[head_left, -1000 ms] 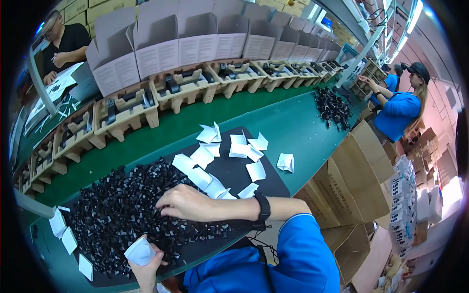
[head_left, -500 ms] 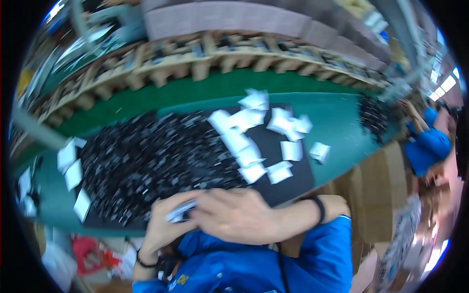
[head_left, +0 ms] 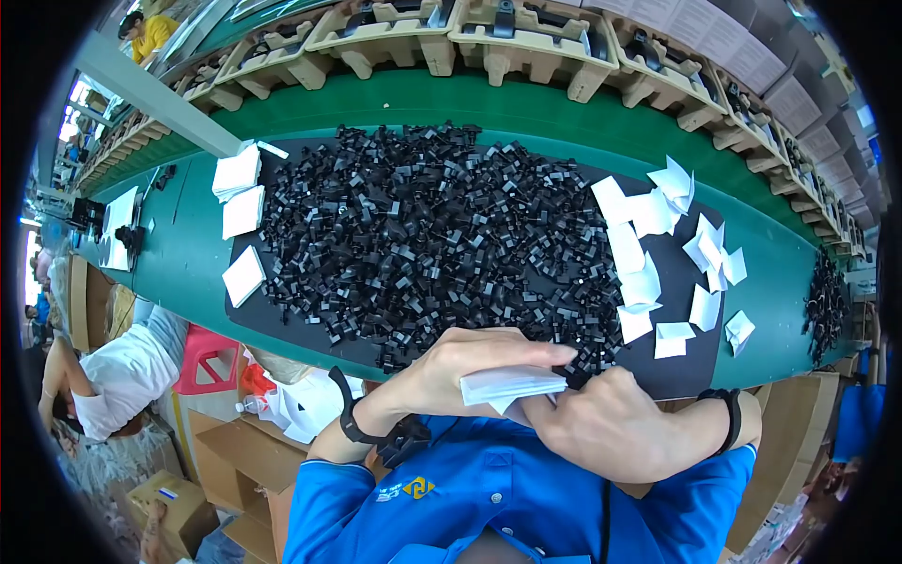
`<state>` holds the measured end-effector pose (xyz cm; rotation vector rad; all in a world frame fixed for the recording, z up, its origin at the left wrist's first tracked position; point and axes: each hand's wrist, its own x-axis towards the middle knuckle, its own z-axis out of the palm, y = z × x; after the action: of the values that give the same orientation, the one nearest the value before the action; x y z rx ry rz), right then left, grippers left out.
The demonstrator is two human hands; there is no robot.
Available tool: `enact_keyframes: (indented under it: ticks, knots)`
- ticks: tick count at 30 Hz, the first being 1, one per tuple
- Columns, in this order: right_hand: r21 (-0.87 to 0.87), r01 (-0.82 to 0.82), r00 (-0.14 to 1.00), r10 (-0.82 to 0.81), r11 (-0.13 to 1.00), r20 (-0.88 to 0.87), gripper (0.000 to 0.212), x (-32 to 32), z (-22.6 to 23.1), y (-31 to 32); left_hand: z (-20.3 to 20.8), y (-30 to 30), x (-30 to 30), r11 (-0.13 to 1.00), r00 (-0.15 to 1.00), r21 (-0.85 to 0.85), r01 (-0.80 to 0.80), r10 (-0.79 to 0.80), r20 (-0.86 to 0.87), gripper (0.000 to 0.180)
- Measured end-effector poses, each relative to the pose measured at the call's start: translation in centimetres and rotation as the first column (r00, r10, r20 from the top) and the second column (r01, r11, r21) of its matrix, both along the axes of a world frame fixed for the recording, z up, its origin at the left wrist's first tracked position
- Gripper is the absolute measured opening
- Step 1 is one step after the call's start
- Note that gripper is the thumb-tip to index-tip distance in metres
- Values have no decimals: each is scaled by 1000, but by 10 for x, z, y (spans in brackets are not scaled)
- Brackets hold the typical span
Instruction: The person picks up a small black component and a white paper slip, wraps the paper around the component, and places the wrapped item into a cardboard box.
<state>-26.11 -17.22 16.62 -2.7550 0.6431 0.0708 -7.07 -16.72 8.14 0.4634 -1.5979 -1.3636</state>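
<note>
Near the front edge of the table, my left hand [head_left: 470, 355] grips a small wad of folded white paper leaflets [head_left: 512, 383], thumb side up. My right hand [head_left: 615, 428] is closed against the right end of the same leaflets, with fingers curled; its fingertips are partly hidden behind the paper. Just beyond my hands spreads a large pile of small black plastic parts [head_left: 432, 235]. To the right of the pile, several folded white leaflets [head_left: 628, 249] lie scattered on a black mat [head_left: 672, 291].
Stacks of white leaflets [head_left: 242, 211] line the mat's left side. Moulded cardboard trays [head_left: 536, 56] holding black devices run along behind the green table [head_left: 183, 273]. More black parts [head_left: 825, 310] lie at far right. Cardboard boxes [head_left: 249, 451] and a red stool [head_left: 207, 360] stand below, beside another person [head_left: 141, 367].
The view has swung, so the pile now sits more centrally. My right hand has uncovered the leaflets in my left hand and now sits at their right end.
</note>
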Motion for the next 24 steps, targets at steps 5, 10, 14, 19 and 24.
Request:
enact_keyframes:
  ticks: [5, 10, 14, 19, 24]
  knots:
    - [120, 18, 998, -24, 993, 50, 17, -10, 1, -29, 11, 2, -1, 930, 906, -166, -326, 358, 227, 78]
    - [227, 122, 951, -179, 966, 252, 28, -19, -2, -26, 5, 19, -1, 893, 877, 62, -446, 421, 232, 83]
    - [384, 269, 690, -455, 883, 563, 37, -18, -23, -14, 8, 25, -4, 782, 899, 458, -422, 426, 103, 73]
    - [632, 279, 519, -667, 723, 534, 30, -27, -50, 2, 18, 26, -11, 781, 940, 533, -326, 329, 92, 70]
    - [532, 325, 557, -613, 782, 560, 16, -36, -56, -6, 22, 21, -20, 708, 935, 641, -295, 352, 41, 69]
